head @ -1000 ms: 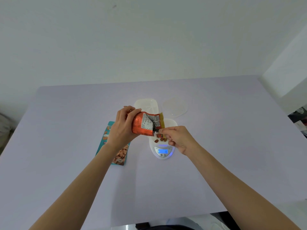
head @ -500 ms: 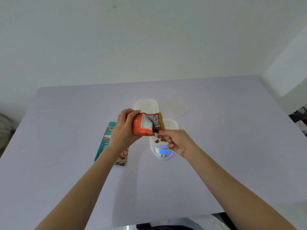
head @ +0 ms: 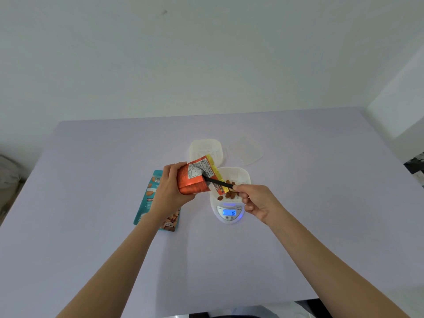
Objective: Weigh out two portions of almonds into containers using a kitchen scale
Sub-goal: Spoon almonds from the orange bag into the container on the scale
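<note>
Left grip (head: 171, 191) clasps an orange almond pouch (head: 195, 180) over the white container (head: 241, 177); right grip (head: 257, 200) pinches a black utensil (head: 216, 182).

A pale lilac surface (head: 321, 226) fills the lower half of the room, pushed up against a plain white wall (head: 206, 65). The wall bears 1 small dark smudge (head: 164, 12) high up. A white corner (head: 399, 95) juts out on the right, with dark clutter (head: 416, 166) below it. A grey bundle (head: 8, 177) sits off the left edge.
</note>
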